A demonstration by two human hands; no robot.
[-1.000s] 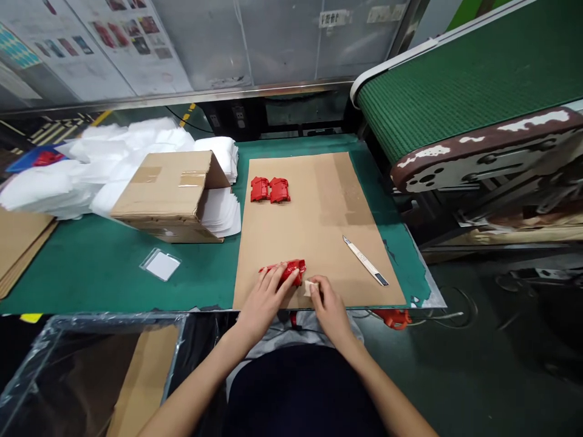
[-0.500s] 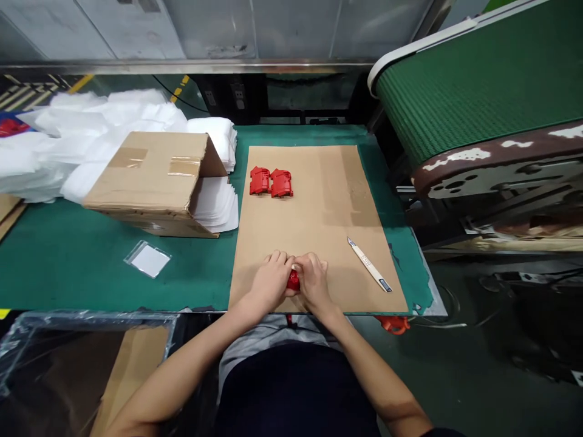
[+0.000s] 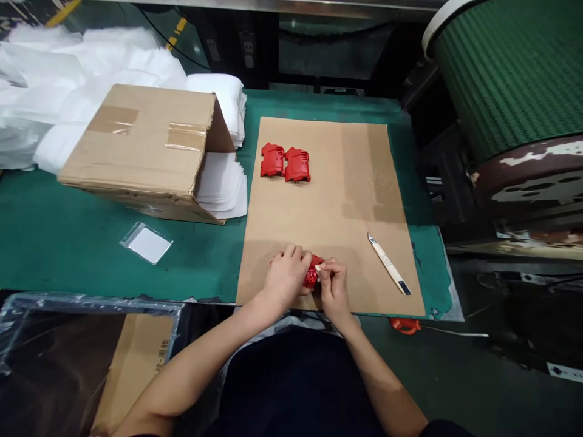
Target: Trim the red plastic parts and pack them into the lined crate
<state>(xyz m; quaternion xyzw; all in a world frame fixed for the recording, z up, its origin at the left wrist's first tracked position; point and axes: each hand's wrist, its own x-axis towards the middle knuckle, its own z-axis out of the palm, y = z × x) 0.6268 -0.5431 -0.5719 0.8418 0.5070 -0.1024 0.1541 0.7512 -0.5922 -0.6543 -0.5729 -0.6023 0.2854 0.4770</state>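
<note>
Near the front edge of the cardboard sheet, my left hand is wrapped over a red plastic part and covers much of it. On the part's right side, the fingers of my right hand are pinched together. A small pale spot shows at those fingertips; whether it is a held piece or a finger covering I cannot tell. Farther back on the cardboard, two similar red plastic parts lie side by side. To the right of my hands rests a white craft knife, its blade pointing away.
Left of the cardboard, a carton lies on its side with white sheets inside. White foam sheets are heaped behind it. A clear bag with a white card lies on the green tabletop. A green conveyor stands right.
My view has tipped downward and come closer to the table. My right hand has turned and drawn slightly away from my left, so more of the red part shows between them.
</note>
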